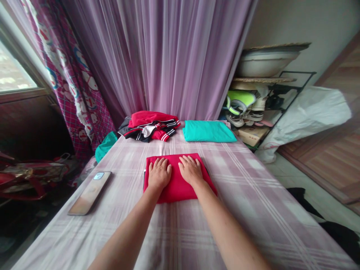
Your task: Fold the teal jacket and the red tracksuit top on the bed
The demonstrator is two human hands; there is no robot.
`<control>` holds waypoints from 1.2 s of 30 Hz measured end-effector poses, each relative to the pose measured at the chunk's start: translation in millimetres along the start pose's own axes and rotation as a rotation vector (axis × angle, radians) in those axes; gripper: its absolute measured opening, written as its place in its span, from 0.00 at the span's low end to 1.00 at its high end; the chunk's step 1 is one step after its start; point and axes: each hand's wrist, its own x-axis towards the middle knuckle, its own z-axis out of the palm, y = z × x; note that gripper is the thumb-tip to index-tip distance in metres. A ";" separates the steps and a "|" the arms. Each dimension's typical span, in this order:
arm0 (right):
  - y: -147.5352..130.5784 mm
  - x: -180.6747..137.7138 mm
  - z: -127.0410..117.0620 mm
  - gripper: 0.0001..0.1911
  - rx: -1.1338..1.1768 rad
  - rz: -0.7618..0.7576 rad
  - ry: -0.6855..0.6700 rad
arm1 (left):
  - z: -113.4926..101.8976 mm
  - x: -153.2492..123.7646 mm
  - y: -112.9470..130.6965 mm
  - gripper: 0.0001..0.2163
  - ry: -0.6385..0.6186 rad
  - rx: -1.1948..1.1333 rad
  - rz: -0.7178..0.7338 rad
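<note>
A folded red garment (174, 187) lies flat in the middle of the table, a dark edge showing at its sides. My left hand (159, 173) rests palm down on its left part, fingers stretched out. On the upper right part lies my right hand (191, 169), also flat with its fingers spread. Neither hand grips the cloth. Beyond them, at the far edge, sits a loose heap of red and black clothes (152, 123) with striped cuffs. To the right of that heap is a folded teal garment (209, 131).
A phone (90, 193) lies face down on the left of the plaid-covered table (242, 217). Purple curtains (180, 56) hang behind it. On the right stand a shoe rack (292, 101) with a basin (264, 62) and a white plastic bag (312, 116).
</note>
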 end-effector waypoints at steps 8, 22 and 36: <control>6.5 1.4 13.2 0.26 -0.067 0.032 -0.060 | -9.0 4.9 6.5 0.21 -0.058 0.017 0.000; 3.6 1.4 10.6 0.26 -0.040 0.057 -0.078 | -3.9 -1.2 13.4 0.22 -0.002 0.009 0.029; 5.4 1.1 12.5 0.25 -0.065 0.035 -0.024 | 20.4 -14.6 -68.9 0.22 0.044 -0.256 0.206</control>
